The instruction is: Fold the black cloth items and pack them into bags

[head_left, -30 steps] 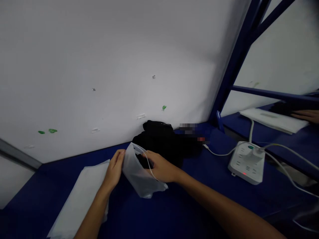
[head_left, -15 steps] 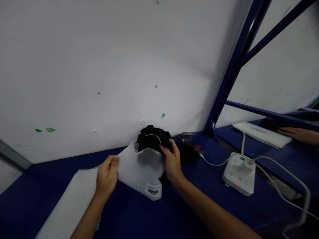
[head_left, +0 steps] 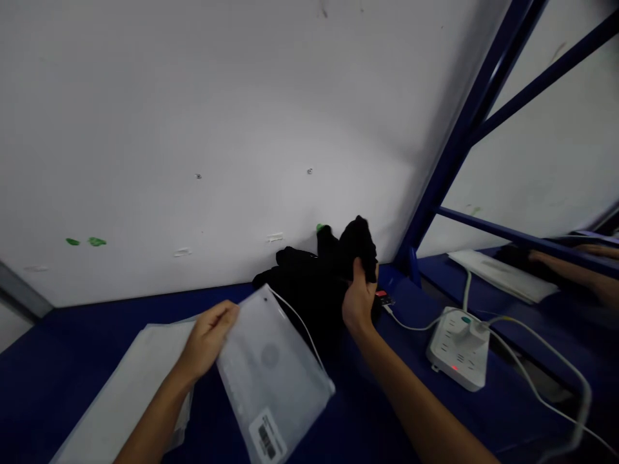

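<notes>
My left hand [head_left: 207, 338] pinches the upper left edge of a translucent zip bag [head_left: 271, 361]. A barcode label [head_left: 267, 436] is stuck near the bag's lower corner, and a round mark shows faintly on its middle. My right hand [head_left: 359, 298] grips a bundle of black cloth [head_left: 355, 248], lifted against the white wall, apart from the bag. More black fabric [head_left: 302, 290] lies bunched behind the bag; whether it is one piece with the held cloth, I cannot tell.
A stack of flat translucent bags [head_left: 130, 380] lies left on the blue table [head_left: 203, 444]. To the right sits a white power strip [head_left: 459, 348] with cables and a lit red light. Beyond the blue frame [head_left: 445, 142], another person's hand [head_left: 556, 267] rests beside white bags [head_left: 503, 276].
The black cloth has come out of the bag's mouth and moved up and right with my right hand. The bag has swung down and now hangs flat from my left hand.
</notes>
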A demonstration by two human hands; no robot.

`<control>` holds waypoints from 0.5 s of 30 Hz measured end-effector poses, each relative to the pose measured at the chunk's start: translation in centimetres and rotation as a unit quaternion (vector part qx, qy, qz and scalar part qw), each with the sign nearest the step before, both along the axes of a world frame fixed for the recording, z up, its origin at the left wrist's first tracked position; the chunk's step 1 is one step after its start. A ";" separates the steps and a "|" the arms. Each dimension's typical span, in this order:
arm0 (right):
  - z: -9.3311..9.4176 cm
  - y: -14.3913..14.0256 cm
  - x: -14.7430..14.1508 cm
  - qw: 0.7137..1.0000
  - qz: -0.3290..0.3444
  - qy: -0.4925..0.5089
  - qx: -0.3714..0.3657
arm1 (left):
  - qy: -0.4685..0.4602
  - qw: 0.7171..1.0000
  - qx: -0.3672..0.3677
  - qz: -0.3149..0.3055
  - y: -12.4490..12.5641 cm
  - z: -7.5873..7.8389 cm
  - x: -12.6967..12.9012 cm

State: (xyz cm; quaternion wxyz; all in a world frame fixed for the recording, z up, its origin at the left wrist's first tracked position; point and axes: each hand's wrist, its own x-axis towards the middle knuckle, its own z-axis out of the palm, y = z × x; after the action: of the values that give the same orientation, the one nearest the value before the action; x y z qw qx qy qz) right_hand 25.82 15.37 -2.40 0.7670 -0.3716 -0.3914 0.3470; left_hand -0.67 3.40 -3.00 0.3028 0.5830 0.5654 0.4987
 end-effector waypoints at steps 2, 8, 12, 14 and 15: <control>-0.5 0.0 0.1 0.987 -0.003 -0.152 0.048 | 0.045 0.991 -0.074 -0.101 -0.1 -0.4 1.2; -2.2 -0.4 -0.7 0.806 0.120 -0.574 0.085 | 0.202 0.955 -0.086 -0.201 -0.5 -1.7 4.0; -2.6 -0.7 -1.2 0.786 0.097 -0.605 0.083 | 0.239 0.947 -0.078 -0.199 -0.5 -2.0 4.3; -2.4 -1.1 -1.4 0.788 0.130 -0.593 0.096 | 0.244 0.946 -0.074 -0.201 -0.6 -2.0 4.3; -2.2 -1.4 -1.5 0.790 0.163 -0.582 0.107 | 0.243 0.947 -0.071 -0.200 -0.6 -2.0 4.3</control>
State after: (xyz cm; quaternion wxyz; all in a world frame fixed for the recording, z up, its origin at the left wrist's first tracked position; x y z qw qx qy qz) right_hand 24.35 13.96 -4.64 0.3613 -0.3496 -0.8529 0.1406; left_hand 3.59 2.76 -5.01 0.2904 0.7644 0.5276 0.2303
